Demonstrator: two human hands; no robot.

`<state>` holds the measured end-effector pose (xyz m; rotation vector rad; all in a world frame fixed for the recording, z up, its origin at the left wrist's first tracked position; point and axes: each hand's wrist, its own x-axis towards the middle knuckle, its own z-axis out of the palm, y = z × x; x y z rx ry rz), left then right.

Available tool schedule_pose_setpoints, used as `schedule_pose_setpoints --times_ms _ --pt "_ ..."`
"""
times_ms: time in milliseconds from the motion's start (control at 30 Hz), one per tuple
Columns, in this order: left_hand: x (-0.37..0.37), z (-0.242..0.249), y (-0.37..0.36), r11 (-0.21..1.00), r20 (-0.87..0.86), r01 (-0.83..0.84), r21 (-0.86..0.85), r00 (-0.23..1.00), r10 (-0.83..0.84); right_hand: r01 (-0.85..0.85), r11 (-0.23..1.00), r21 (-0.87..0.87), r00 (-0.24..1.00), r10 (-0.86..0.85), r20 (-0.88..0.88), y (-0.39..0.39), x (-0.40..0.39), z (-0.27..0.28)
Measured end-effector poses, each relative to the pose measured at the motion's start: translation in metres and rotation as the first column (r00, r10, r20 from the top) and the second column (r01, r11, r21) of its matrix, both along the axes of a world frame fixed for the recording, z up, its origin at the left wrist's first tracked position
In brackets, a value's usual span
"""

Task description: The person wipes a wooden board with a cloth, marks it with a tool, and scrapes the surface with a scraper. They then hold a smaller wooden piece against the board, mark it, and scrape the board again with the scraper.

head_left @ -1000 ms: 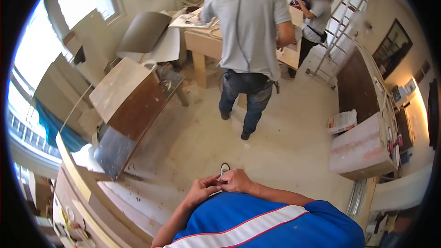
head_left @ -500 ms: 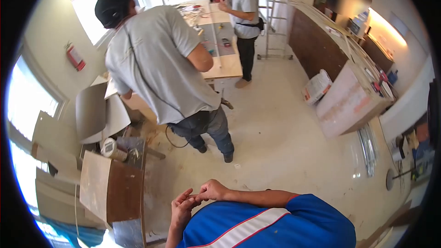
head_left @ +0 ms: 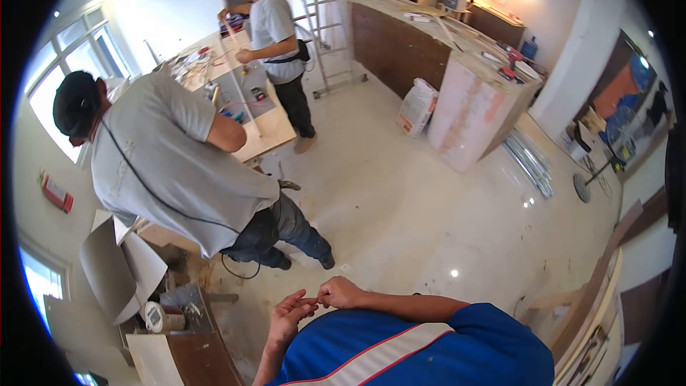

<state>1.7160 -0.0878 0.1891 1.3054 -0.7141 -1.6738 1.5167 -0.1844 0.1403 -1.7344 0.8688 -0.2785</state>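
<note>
In front of my blue shirt [head_left: 371, 343], my two hands meet at the fingertips. My left hand [head_left: 290, 312] has its index finger raised, while its thumb and other fingers come together beside the right hand. My right hand [head_left: 339, 292] is curled, its thumb and fingers pinched against the left fingertips. Whatever small thing lies between them is too small to make out. Both hands are held at waist height above the pale floor [head_left: 400, 236].
A person in a grey shirt [head_left: 164, 150] bends over a worktable [head_left: 275, 136] at left; another person [head_left: 275, 36] stands beyond it. A ladder [head_left: 318, 21], a long counter [head_left: 389, 50], a white sack [head_left: 418, 107] and metal profiles [head_left: 529, 161] stand or lie around. Boards [head_left: 593, 300] lean at right.
My view has turned to the right, so the people, worktable and counter appear farther left. My hands stay together at the fingertips, the right fingers now slightly farther from the left palm.
</note>
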Motion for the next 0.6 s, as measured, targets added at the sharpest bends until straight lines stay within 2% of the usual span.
schedule_pose_setpoints --times_ms 67,133,233,267,367,467,600 --pt "-0.001 0.002 -0.011 0.990 0.118 0.141 0.007 0.983 -0.141 0.052 0.982 -0.181 0.994 -0.068 -0.085 0.002 -0.002 -0.002" --pt "0.001 0.002 -0.019 0.972 0.112 0.232 -0.020 0.967 -0.229 0.116 0.939 -0.324 0.982 -0.158 -0.104 0.008 -0.002 -0.007" --pt "0.011 -0.003 -0.022 0.954 0.071 0.298 -0.014 0.952 -0.297 0.171 0.947 -0.272 0.980 -0.193 -0.056 0.018 0.000 -0.008" --pt "0.015 -0.005 -0.023 0.950 0.050 0.311 -0.005 0.949 -0.310 0.208 0.929 -0.306 0.974 -0.225 -0.019 0.021 0.002 -0.012" --pt "0.025 -0.009 -0.015 0.977 -0.253 0.204 0.057 0.950 -0.183 0.303 0.883 -0.360 0.949 -0.313 0.031 0.037 0.006 -0.023" --pt "0.034 -0.025 -0.013 0.998 -0.292 0.041 0.046 0.956 -0.026 0.363 0.871 -0.329 0.920 -0.392 -0.023 0.056 0.007 -0.021" --pt "0.048 -0.052 -0.013 0.997 -0.278 0.036 0.066 0.960 -0.016 0.424 0.871 -0.250 0.876 -0.464 -0.133 0.087 -0.003 -0.035"
